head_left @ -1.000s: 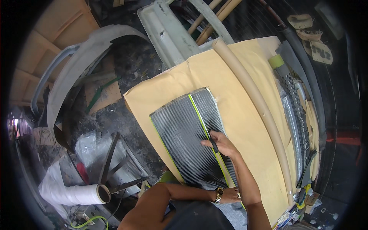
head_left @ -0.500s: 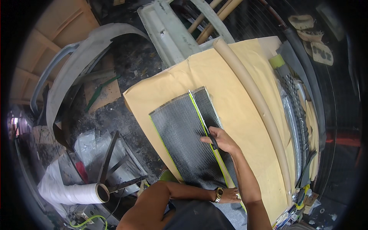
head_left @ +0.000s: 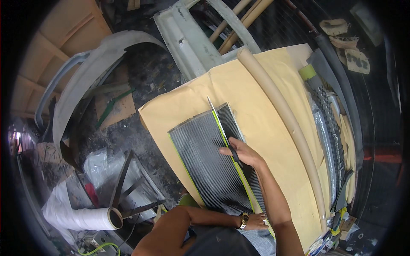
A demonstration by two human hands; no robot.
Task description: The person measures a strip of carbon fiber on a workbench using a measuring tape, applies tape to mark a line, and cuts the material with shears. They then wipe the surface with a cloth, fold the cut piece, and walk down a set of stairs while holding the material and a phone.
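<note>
Through the head camera, I have the right hand [head_left: 245, 154] near the middle of the frame, its fingers closed around the black handle of a pair of scissors [head_left: 233, 154]. The blades point up and slightly left along a yellow-green line [head_left: 218, 121], and the tip reaches just past the upper edge of a dark grey woven sheet [head_left: 200, 153]. That sheet lies in the centre and lower centre of the frame, flat on tan paper [head_left: 269, 89], with a second yellow-green edge down its left side. Below the right hand, a thin pale wedge shows along the line.

At the lower centre I see the left hand [head_left: 257, 222], a gold-coloured watch [head_left: 244, 220] on its wrist, resting at the lower end of the line. I cannot tell whether its fingers pinch the material or only press on it.

A long brown tube [head_left: 287, 117] lies on the paper, running from the upper centre down to the lower right. Patterned and silver rolls [head_left: 326, 113] sit at the right edge of the paper. A white roll [head_left: 87, 216] lies at the lower left, a curved grey piece [head_left: 83, 81] arches across the upper left, and a pale green frame [head_left: 184, 47] stands at the top centre.
</note>
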